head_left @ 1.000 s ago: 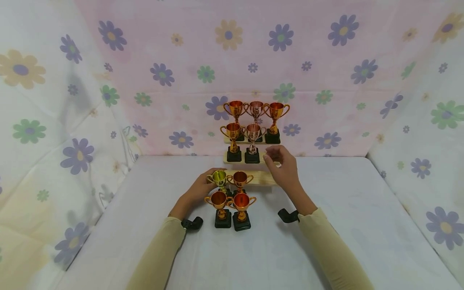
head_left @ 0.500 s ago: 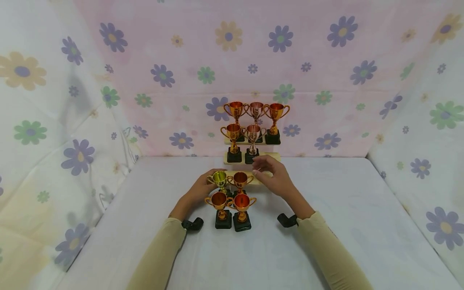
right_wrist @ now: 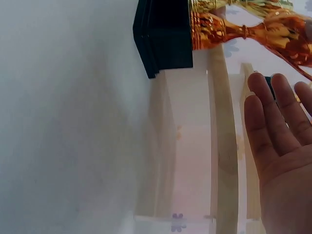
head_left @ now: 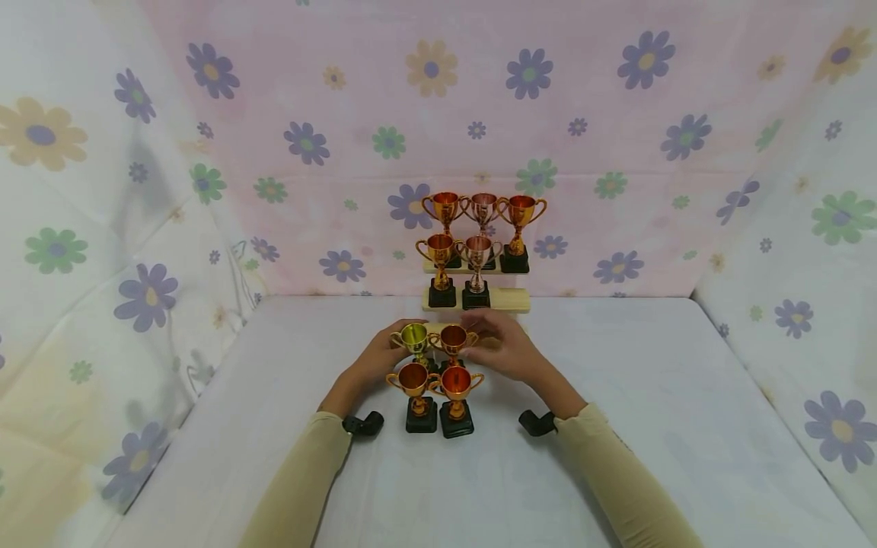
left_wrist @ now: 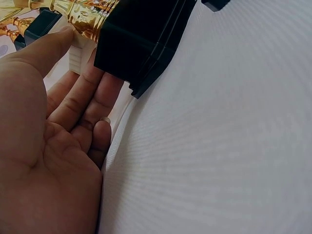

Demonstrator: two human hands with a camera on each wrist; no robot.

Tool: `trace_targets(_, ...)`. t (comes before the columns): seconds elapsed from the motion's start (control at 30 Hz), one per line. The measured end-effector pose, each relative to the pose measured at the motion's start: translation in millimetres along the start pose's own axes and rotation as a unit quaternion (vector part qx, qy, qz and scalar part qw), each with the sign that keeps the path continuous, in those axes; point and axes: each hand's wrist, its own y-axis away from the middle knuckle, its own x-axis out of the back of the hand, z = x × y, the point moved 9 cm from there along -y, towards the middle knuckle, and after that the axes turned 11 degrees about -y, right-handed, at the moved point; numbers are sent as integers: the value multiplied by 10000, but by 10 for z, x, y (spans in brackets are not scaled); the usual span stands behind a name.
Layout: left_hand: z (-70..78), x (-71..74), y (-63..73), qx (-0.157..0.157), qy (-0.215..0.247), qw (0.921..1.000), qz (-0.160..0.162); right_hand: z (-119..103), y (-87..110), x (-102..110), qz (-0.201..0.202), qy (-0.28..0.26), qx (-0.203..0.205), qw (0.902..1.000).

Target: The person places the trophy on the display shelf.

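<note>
On the white table stand two pairs of small trophy cups on black bases. The rear pair is a yellow-gold trophy (head_left: 414,339) and an orange-gold trophy (head_left: 454,342); the front pair is a left trophy (head_left: 413,379) and a right trophy (head_left: 457,383). My left hand (head_left: 377,356) lies beside the yellow-gold trophy, its fingers reaching behind the black base (left_wrist: 139,39) and its thumb near the stem. My right hand (head_left: 503,347) is alongside the orange-gold trophy (right_wrist: 243,31), its fingers extended in the right wrist view and nothing gripped.
Behind the hands rises a tiered wooden stand (head_left: 512,300). Its middle tier bears a gold trophy (head_left: 441,251) and a rose-coloured trophy (head_left: 478,251); three more trophies line the top tier. Flowered cloth (head_left: 617,152) hangs around the back and sides.
My right hand has moved left and down from beside the middle tier to the rear orange-gold trophy. The left hand and the trophies keep their places.
</note>
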Motion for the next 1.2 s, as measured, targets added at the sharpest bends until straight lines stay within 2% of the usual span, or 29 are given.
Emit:
trace_targets(0.07,-3,1,-2,-13,24,10000,5,83,-10,-40,-98,-22,44,9999)
trace_targets(0.23,7,-9,-8,-128,97,9999,-20,123,-8,-128,-330,-21,170,9993)
trace_targets(0.67,44,-4,9,-153,34,9999,15,176,21,-153,-88,445,-242,9987)
trace_targets(0.87,26,-10,7,-145,48,9999,15,147,28,-164,-71,384,-288,9988)
trace_targets(1.2,-4,1,-4,-32,-86,10000,28,141,24,-124,-39,63,-117,9999)
